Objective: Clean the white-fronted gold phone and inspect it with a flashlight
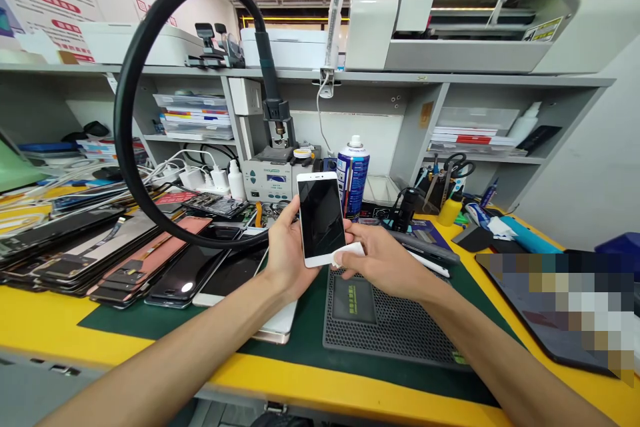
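A white-framed phone (321,213) with a dark screen is held upright above the bench, screen toward me. My left hand (289,247) grips it from its left side and from below, thumb along the edge. A small white cloth or tissue (350,254) is pinched in my right hand (377,257) and touches the phone's lower right corner. Some fingers of that hand reach behind the phone. Below my right hand lies a black perforated mat (395,327), on top of a green mat (310,353).
Stacked phones and screens (120,247) cover the left side. A thick black hose (125,100) arches at left. Behind stand a grey control unit (267,180) and a blue spray can (353,177). At right are a yellow bottle (450,209), scissors (459,165) and a partly blurred dark tablet (530,307).
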The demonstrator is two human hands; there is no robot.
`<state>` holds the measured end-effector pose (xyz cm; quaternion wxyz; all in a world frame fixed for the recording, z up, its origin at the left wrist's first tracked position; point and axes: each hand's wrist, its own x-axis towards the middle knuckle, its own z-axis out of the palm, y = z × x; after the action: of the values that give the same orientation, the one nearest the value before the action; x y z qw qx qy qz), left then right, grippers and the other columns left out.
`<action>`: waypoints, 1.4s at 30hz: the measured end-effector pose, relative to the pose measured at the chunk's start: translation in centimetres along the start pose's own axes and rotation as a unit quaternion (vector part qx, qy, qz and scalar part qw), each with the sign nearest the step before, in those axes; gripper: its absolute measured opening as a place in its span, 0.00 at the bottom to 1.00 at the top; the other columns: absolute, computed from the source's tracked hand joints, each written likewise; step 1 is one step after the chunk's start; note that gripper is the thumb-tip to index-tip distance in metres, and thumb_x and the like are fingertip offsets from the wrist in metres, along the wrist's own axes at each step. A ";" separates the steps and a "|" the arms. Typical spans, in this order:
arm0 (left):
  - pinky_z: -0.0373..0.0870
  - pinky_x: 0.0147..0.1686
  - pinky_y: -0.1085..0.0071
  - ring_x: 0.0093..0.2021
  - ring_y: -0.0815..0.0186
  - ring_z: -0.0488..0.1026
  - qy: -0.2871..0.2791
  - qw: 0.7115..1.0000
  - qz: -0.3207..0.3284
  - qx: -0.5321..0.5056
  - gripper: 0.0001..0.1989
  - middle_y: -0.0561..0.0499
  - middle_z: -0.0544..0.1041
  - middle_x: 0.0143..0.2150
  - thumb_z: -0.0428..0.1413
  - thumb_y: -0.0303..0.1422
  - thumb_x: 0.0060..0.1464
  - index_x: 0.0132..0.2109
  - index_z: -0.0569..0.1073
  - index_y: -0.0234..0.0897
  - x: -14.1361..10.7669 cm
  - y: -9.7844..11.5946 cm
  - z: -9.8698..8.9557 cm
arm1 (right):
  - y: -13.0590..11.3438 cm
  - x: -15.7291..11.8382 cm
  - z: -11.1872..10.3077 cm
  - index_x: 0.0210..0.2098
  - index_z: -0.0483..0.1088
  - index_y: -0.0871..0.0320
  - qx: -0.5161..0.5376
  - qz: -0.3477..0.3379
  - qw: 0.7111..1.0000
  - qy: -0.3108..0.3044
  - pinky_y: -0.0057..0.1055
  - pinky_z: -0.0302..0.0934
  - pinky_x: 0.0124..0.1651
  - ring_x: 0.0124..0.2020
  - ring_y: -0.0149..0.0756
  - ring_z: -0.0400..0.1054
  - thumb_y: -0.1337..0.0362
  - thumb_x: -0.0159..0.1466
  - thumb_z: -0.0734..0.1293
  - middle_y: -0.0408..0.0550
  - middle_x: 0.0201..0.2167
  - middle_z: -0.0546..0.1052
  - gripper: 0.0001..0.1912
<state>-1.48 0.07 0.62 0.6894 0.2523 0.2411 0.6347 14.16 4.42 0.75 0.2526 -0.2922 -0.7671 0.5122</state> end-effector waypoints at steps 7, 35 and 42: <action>0.71 0.24 0.63 0.33 0.50 0.79 0.017 1.000 0.011 0.001 0.31 0.36 0.81 0.36 0.42 0.50 0.64 0.44 0.79 0.27 -0.1 0.2 0.1 | -0.8 -0.2 -1.1 0.35 0.68 0.60 0.003 -0.022 0.997 -0.067 0.34 0.75 0.42 0.38 0.35 0.73 0.65 0.65 0.66 0.44 0.35 0.69 0.04; 0.78 0.42 0.56 0.41 0.49 0.80 0.060 0.997 0.042 -0.020 0.28 0.37 0.82 0.40 0.47 0.49 0.63 0.48 0.79 0.28 0.0 -0.8 0.1 | 1.3 0.3 3.2 0.48 0.64 0.56 0.026 -0.002 0.996 0.090 0.30 0.65 0.35 0.35 0.35 0.73 0.62 0.58 0.73 0.44 0.38 0.76 0.21; 0.77 0.45 0.55 0.42 0.50 0.80 0.041 0.999 0.016 -0.020 0.28 0.39 0.83 0.39 0.44 0.48 0.65 0.49 0.79 0.29 -0.3 -0.7 0.6 | 2.5 0.5 3.7 0.51 0.63 0.54 0.020 -0.023 0.992 0.120 0.34 0.68 0.40 0.39 0.40 0.76 0.56 0.57 0.75 0.48 0.43 0.78 0.28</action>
<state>-0.62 -0.28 0.59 0.6733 0.2157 0.2525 0.6606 11.74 3.11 -2.82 0.3607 -0.3285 -0.7275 0.4824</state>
